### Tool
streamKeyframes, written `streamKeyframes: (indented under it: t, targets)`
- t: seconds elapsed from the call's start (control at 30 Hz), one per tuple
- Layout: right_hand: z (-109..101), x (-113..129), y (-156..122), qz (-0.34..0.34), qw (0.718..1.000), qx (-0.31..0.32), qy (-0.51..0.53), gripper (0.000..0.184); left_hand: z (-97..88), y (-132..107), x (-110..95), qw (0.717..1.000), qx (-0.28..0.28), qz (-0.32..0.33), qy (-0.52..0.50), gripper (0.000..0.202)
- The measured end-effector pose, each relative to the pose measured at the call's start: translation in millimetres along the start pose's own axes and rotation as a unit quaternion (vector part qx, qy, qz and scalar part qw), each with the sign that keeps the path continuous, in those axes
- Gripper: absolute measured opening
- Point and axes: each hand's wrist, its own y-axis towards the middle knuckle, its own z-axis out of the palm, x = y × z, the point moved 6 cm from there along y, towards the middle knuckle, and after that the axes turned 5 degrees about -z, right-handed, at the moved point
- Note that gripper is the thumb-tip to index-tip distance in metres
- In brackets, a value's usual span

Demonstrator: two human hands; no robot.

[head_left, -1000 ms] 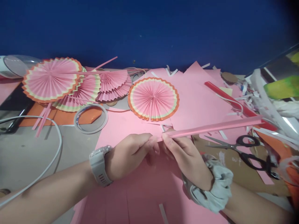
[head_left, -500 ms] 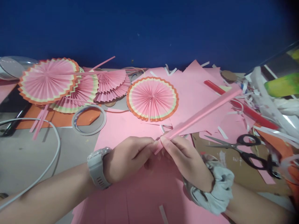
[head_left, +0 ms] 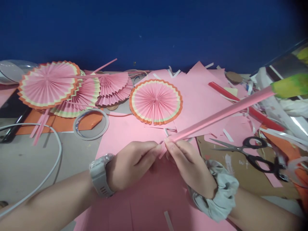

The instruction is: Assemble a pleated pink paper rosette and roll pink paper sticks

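A long folded pink paper strip [head_left: 221, 114] slants up to the right from its near end, which both hands pinch. My left hand [head_left: 131, 163], with a white watch on its wrist, grips that end from the left, fingers closed. From the right, my right hand [head_left: 190, 165], a grey scrunchie on its wrist, pinches the same end. Both hands hover over a large pink paper sheet [head_left: 125, 131] on the table. A finished round pink paper fan [head_left: 155, 101] with cream and orange rims lies just beyond the hands.
More pleated fans [head_left: 48, 84] are piled at the back left beside a tape ring [head_left: 90, 124]. Black scissors [head_left: 252, 153] lie to the right on brown cardboard. A white cable [head_left: 51, 166] curves at left. Paper scraps and a red strip [head_left: 240, 104] clutter the right side.
The far end of the pink strip swung from nearly level on the right up toward the back, then back out to the right and higher. Both hands kept pinching the near end.
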Motion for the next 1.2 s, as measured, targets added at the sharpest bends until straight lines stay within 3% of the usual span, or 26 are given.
streamKeyframes:
  t: [0.23,0.4,0.73,0.93,1.2]
  targets:
    - [1.1,0.1,-1.6,-0.021,1.0,0.01,0.0,0.039,-1.7,-1.9,-1.0,0.995,-0.069,-0.007,0.065,0.028]
    - [-0.2,1.2,-1.2,-0.023,1.0,0.006,-0.002,0.039,-3.1,-2.3,-3.0,0.994,-0.071,-0.005,0.084,0.033]
    - [0.6,5.1,-1.4,-0.038,0.999,0.022,0.009,0.034,-3.0,-0.1,1.2,0.998,-0.048,-0.029,-0.028,0.029]
    - [1.8,-2.3,-4.4,-0.023,0.999,0.024,0.031,0.037,-3.3,0.0,-0.7,0.999,-0.042,-0.023,0.009,0.03]
    - [-4.5,-10.7,-6.5,0.01,0.999,-0.02,0.04,0.033,-3.0,0.1,-1.3,0.999,-0.028,-0.023,0.039,0.031]
